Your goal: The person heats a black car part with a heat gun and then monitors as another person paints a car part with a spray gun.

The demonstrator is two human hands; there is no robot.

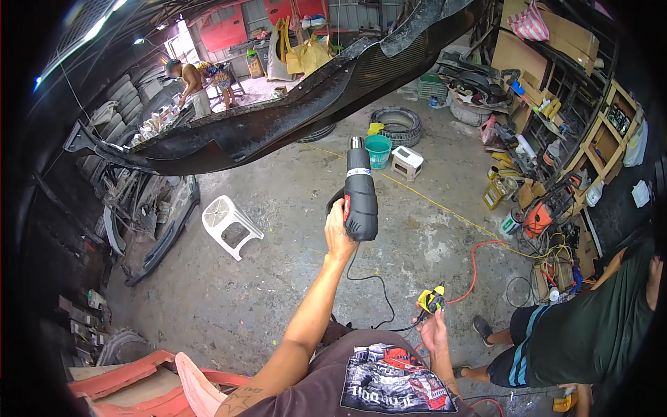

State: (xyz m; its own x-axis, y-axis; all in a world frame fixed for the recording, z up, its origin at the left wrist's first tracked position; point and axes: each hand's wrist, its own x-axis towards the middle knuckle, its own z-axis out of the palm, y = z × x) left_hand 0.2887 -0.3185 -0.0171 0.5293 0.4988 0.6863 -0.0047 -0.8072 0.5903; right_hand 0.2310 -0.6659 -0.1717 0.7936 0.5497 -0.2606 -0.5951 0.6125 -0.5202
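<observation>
Grey floor (pixel 299 278) lies below. The left hand (pixel 339 236) grips a heat gun (pixel 361 205); the right hand (pixel 435 332) holds, apparently, a yellow socket (pixel 432 299).

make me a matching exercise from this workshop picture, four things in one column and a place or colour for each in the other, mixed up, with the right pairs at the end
Things
1. heat gun
2. yellow-and-black connector
3. bucket
4. long black panel

Places or colours
A. green
B. in the right hand
C. across the upper part of the view
D. in the left hand

Right pairs: 1-D, 2-B, 3-A, 4-C
</observation>
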